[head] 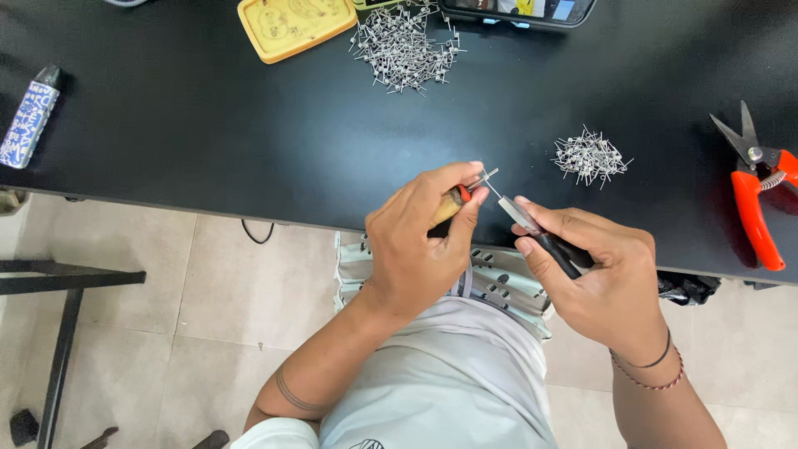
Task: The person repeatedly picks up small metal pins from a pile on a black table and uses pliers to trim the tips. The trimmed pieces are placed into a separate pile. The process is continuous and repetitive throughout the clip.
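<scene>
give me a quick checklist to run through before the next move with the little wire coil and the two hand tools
1. Left hand grips the wooden-handled tool firmly: ok.
2. Right hand holds the black-handled tool, its metal tip angled toward the left tool: ok.
3. Small wire piece sits at the left tool's tip, above the black table edge: ok, though whether it is seated fully: cannot tell.
4. Fingers out of the gap between the tool tips: ok.
5. Small pile of coils within reach of the right hand: ok.
6. Orange-handled snips lying apart from both hands, blades slightly open: ok.
</scene>
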